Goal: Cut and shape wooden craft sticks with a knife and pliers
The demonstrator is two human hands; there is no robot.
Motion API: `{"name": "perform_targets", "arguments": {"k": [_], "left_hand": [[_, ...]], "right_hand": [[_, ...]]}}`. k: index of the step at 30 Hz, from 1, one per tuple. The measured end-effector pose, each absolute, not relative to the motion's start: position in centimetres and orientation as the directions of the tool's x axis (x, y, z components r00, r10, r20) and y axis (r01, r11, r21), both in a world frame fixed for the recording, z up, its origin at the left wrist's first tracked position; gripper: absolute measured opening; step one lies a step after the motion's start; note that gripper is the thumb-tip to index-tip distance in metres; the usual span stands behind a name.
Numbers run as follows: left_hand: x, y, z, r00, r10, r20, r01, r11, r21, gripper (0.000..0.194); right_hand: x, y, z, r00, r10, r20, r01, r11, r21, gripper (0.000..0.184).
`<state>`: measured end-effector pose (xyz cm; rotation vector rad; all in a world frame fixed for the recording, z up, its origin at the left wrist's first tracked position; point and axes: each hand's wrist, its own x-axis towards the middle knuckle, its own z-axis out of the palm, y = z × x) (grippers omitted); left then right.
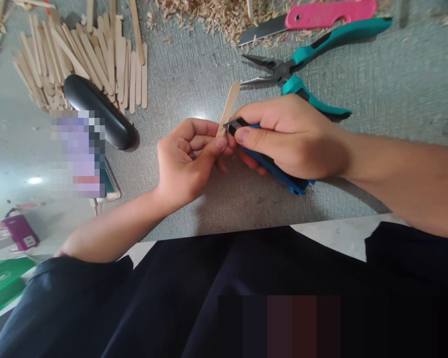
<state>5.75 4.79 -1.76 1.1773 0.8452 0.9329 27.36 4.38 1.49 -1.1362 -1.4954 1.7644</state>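
Observation:
Between the thumb and fingers of my left hand is a flat wooden craft stick, its rounded end pointing up and away from me. My right hand is closed around a blue utility knife with a black metal tip. That tip meets the stick just above my left thumb, where small dark marks show on the wood. Most of the knife's handle is hidden under my right palm. Just beyond my right hand lie needle-nose pliers with teal handles, jaws apart.
A pink-handled saw lies behind the pliers, beside a heap of wood shavings. Many craft sticks are piled at the back left. A black case and a partly blurred phone lie left of my hands.

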Motion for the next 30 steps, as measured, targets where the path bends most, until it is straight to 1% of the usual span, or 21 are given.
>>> {"name": "perform_targets", "arguments": {"k": [6,9,12,16,21,24,27,30], "left_hand": [[5.6,4.7,-2.3,0.370,0.928,-0.048,-0.122,0.100,0.987,0.037],[5.6,4.7,-2.2,0.385,0.921,-0.054,-0.131,0.113,0.985,0.035],[5.6,4.8,-2.1,0.393,0.917,-0.072,-0.129,0.133,0.983,0.039],[5.6,4.8,-2.1,0.391,0.915,-0.095,-0.091,0.142,0.986,0.048],[5.6,4.8,-2.3,0.388,0.915,-0.112,-0.103,0.164,0.981,0.041],[5.5,4.8,-2.6,0.358,0.923,-0.138,-0.070,0.173,0.982,0.040],[5.4,4.7,-3.2,0.323,0.937,-0.132,-0.047,0.156,0.987,0.044],[5.4,4.4,-3.6,0.302,0.949,-0.090,-0.047,0.109,0.993,0.046]], "right_hand": [[27.1,4.1,1.7,-0.450,0.855,-0.257,0.168,-0.201,-0.965,0.034],[27.2,4.2,1.7,-0.470,0.855,-0.221,0.191,-0.145,-0.971,0.034],[27.3,4.3,1.6,-0.497,0.848,-0.185,0.191,-0.101,-0.976,0.033],[27.2,4.2,1.4,-0.490,0.849,-0.198,0.122,-0.158,-0.980,0.032],[27.0,4.0,1.5,-0.419,0.876,-0.237,0.104,-0.214,-0.971,0.035],[27.0,3.9,1.5,-0.392,0.880,-0.267,0.089,-0.253,-0.963,0.030],[26.9,3.7,1.4,-0.371,0.889,-0.269,0.080,-0.258,-0.963,0.027],[26.9,3.7,1.3,-0.381,0.893,-0.238,0.106,-0.214,-0.971,0.028]]}}
